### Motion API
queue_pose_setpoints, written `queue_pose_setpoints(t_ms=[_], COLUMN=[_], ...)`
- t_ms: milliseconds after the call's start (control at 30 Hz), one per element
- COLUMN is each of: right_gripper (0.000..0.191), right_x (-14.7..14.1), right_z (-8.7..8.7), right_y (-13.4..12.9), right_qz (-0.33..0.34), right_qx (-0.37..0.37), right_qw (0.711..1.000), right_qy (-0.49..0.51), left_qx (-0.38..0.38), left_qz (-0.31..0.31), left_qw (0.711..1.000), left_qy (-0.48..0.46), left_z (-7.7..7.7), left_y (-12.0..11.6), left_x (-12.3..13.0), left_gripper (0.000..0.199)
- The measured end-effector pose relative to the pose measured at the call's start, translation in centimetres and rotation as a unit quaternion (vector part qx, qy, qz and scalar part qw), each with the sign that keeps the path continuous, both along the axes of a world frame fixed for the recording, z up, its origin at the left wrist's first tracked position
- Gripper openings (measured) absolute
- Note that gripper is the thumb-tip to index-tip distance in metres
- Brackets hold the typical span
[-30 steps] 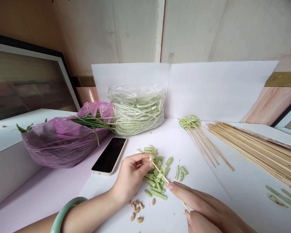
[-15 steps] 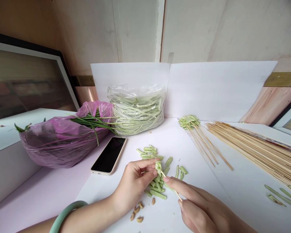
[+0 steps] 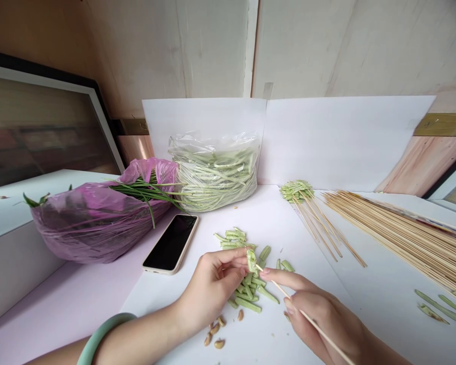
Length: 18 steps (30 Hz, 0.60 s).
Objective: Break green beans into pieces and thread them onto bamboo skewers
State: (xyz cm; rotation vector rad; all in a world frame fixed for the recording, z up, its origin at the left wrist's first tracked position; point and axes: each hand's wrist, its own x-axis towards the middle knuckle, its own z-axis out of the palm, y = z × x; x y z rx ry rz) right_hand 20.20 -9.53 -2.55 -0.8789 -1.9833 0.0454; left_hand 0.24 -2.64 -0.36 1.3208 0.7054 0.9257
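In the head view, my left hand (image 3: 209, 284) pinches cut green bean pieces (image 3: 251, 259) between thumb and fingertips. The tip end of a thin wooden skewer (image 3: 275, 285) meets these pieces; how deep it goes in is hidden. My right hand (image 3: 327, 314) grips the skewer between thumb and fingers, with the index finger stretched along it towards the bean. Beneath both hands lies a loose pile of cut bean pieces (image 3: 248, 304) on white paper. Several small brown beans or nuts (image 3: 219, 343) are scattered below my left wrist.
A phone (image 3: 171, 243) lies left of the pile. Behind it stand a purple bag (image 3: 99, 218) of greens and a clear bag (image 3: 220, 172) of long beans. Filled bean skewers (image 3: 296, 190) rest at the back right, beside many bare skewers (image 3: 387, 228). Bean scraps (image 3: 439, 306) lie far right.
My right hand has shifted slightly right and opened its grip lower along the skewer, whose long shaft now shows across the hand. The held bean pieces have moved slightly right and turned.
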Motion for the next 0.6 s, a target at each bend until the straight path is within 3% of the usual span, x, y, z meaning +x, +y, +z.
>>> queue_pose_setpoints(t_ms=[67,133,233,333,467,533,600], right_gripper=[0.031,0.025,0.017,0.015,0.015,0.016,0.017], right_x=[0.2,0.4,0.7,0.7,0.6,0.5,0.4], right_z=[0.7,1.5,2.4,2.5,2.1,2.0,2.0], right_y=[0.2,0.6,1.1,1.3,1.1,0.9,0.8], right_qz=[0.015,-0.004,-0.037,-0.054,-0.064,-0.059,-0.053], right_qx=[-0.006,-0.017,-0.026,-0.025,-0.041,-0.046,-0.047], right_qw=[1.0,0.999,0.99,0.984,0.986,0.988,0.989], right_qy=[-0.015,0.036,0.132,0.168,0.15,0.137,0.126], left_qx=[0.019,0.059,0.188,0.307,0.389,0.408,0.421], left_qz=[0.019,0.049,0.063,-0.007,-0.124,-0.131,-0.116], left_qw=[0.999,0.994,0.961,0.911,0.845,0.828,0.83], left_qy=[0.027,0.078,0.193,0.276,0.347,0.362,0.349], left_z=[-0.2,-0.1,0.4,1.2,1.7,1.7,1.7], left_y=[0.2,0.5,0.7,0.8,0.5,0.3,0.2], left_x=[-0.2,-0.4,-0.7,-0.9,-1.2,-1.3,-1.2], left_gripper=[0.028,0.03,0.027,0.026,0.029,0.024,0.02])
